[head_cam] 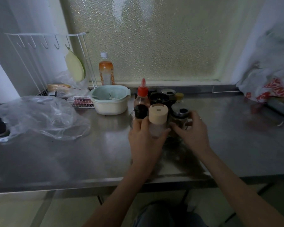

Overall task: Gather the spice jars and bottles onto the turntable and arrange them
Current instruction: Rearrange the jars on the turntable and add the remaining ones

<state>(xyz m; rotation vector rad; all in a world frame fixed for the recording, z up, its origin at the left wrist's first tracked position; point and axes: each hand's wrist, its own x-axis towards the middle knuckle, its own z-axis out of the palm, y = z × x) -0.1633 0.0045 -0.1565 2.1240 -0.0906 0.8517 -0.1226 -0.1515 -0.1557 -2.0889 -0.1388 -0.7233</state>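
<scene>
At the counter's centre, the left hand (144,136) is clamped round the beige-capped jar (158,120), amid the clustered jars; the right hand (191,128) cups the metal-lidded jar (179,117). Both jars look rigid, smooth, probably breakable and slippery; hold mid-body, not by caps.

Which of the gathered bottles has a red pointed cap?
The squeeze bottle at the back left of the group; the other lids are black, beige or metal, and flat.
</scene>
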